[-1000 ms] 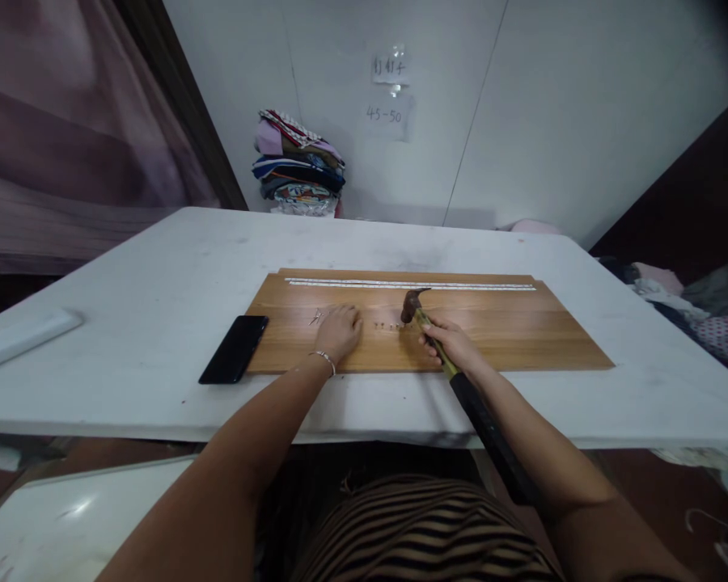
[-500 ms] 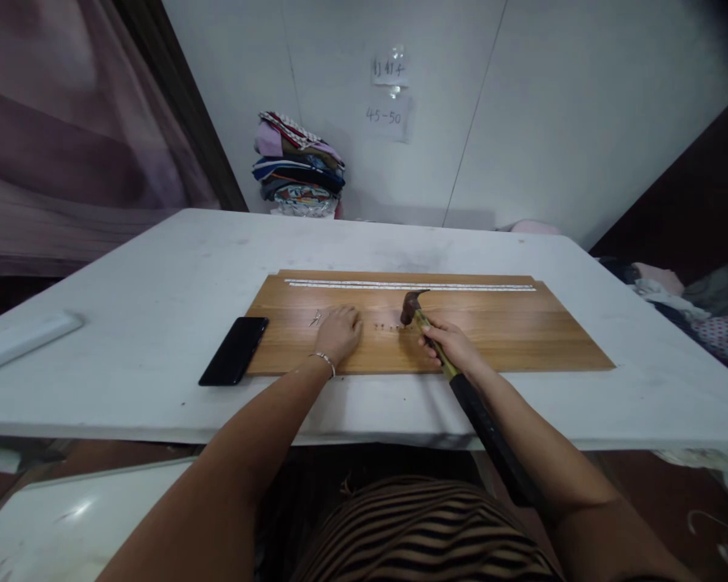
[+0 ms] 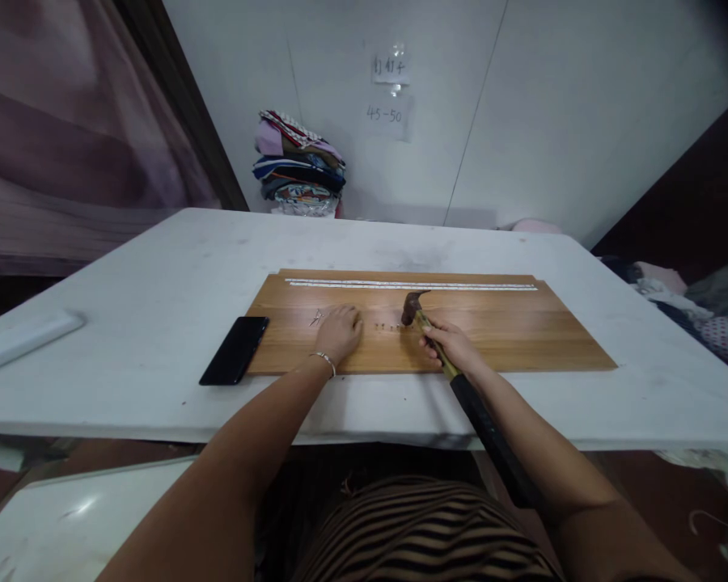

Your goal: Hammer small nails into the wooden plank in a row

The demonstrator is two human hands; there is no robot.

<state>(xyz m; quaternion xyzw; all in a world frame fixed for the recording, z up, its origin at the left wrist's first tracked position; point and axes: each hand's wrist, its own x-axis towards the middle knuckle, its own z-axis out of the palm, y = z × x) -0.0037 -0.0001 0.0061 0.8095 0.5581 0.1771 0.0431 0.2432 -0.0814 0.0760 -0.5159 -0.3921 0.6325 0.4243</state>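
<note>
A claw hammer [image 3: 412, 308] with a rusty head is gripped by my right hand [image 3: 455, 345], which wraps round the handle close to the head. The head is down at the right end of a short row of nails [image 3: 391, 327] standing in the wooden board [image 3: 510, 331]. Whether it touches a nail is too small to tell. My left hand [image 3: 340, 333] lies palm down on the board, left of the row, fingers extended and pointing away from me. Several loose nails [image 3: 316, 318] lie just left of that hand.
Two white measuring strips [image 3: 473, 287] run along the board's far part. A black phone [image 3: 234, 351] overlaps the board's left edge. The board rests on a white table [image 3: 127, 323]. Folded clothes [image 3: 300, 166] are stacked by the wall, and a white object [image 3: 27, 339] lies at far left.
</note>
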